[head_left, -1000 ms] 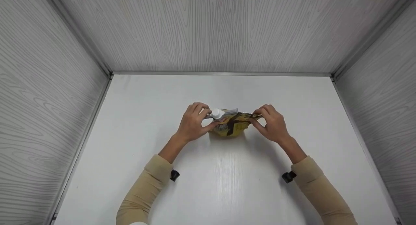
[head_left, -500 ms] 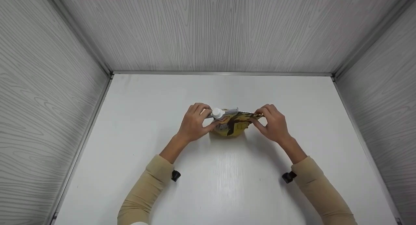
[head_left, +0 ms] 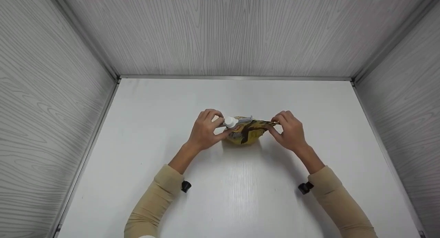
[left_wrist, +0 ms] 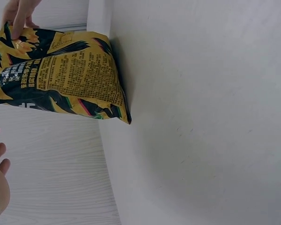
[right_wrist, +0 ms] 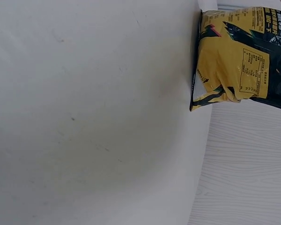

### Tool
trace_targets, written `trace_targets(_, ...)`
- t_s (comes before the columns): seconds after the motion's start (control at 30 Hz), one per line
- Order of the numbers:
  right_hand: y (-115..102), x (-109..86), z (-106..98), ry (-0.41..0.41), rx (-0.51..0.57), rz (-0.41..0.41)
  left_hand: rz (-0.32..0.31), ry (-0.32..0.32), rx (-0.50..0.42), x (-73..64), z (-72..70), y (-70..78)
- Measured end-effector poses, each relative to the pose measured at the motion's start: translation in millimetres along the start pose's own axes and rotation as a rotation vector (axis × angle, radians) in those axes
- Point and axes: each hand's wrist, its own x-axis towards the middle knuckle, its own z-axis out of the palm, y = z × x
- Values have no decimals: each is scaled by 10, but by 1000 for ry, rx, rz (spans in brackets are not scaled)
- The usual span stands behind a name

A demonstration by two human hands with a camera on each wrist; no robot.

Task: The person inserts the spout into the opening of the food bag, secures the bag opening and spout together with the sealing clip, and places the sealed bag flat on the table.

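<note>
A yellow and black snack bag [head_left: 245, 136] stands upright on the table, its printed back showing in the left wrist view. Along the left part of its top edge lies a grey bag clip [head_left: 244, 119] with a round white cap [head_left: 230, 122]. My left hand [head_left: 205, 129] pinches the clip's left end, thumb against the front of the bag. The bag's top right corner is pinched between the thumb and fingers of my right hand [head_left: 289, 130]. In the right wrist view, the bag's lower end [right_wrist: 234, 61] shows, while most of the right hand is out of frame.
The white table [head_left: 237, 190] runs up to a metal strip [head_left: 237, 77] at its back edge. Grey wood-grain panels [head_left: 220, 35] rise behind it and on both sides. A small black camera [head_left: 186, 186] sits at the left cuff, another [head_left: 305, 187] at the right.
The white cap and clip have dipped slightly toward the person. My right hand has shifted a little to the right with the bag's corner. The left hand has barely moved.
</note>
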Motion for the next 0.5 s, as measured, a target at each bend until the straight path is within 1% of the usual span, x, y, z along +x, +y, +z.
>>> trace_targets(0.2, -33, 51, -37, -19, -40, -17, -5, 4, 16, 1, -19, -11)
trace_targets(0.37, -37, 56, -32, -7, -59, -44, -2, 3, 21, -1, -34, -16)
trace_targets(0.5, -45, 58, -30, -2, -63, -57, 2, -11, 35, 6, -63, -14)
